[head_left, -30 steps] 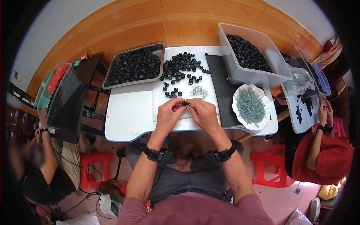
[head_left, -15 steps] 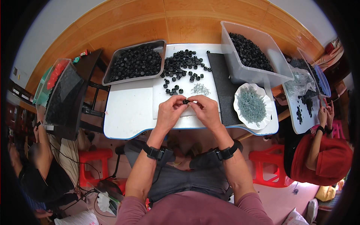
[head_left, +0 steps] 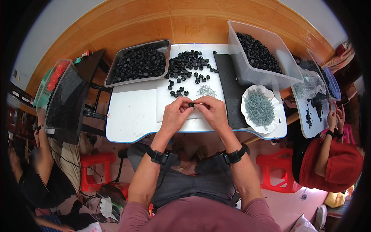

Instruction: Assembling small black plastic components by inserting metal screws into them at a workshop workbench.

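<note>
A small round black cap (head_left: 191,104) is pinched in the fingertips of my left hand (head_left: 176,115), above the front part of the white board (head_left: 164,104). My right hand (head_left: 213,114) meets it from the other side, thumb and forefinger closed at the cap; anything else between them is too small to make out. Just beyond my fingers lies a small heap of pale greenish pieces, thin and screw-like (head_left: 206,91). Loose black caps (head_left: 189,63) are scattered behind it, with several nearer ones left of the heap.
A metal tray (head_left: 169,58) of black caps stands back left. At back right is a clear plastic bin (head_left: 266,79) of black parts, beside a black mat (head_left: 228,81). A white scalloped dish (head_left: 276,123) holds more greenish pieces. People work at tables on both sides.
My hands stay almost in place, still together at the black cap. At the lower left, a person's arm and dark cloth have come in over the white bag.
</note>
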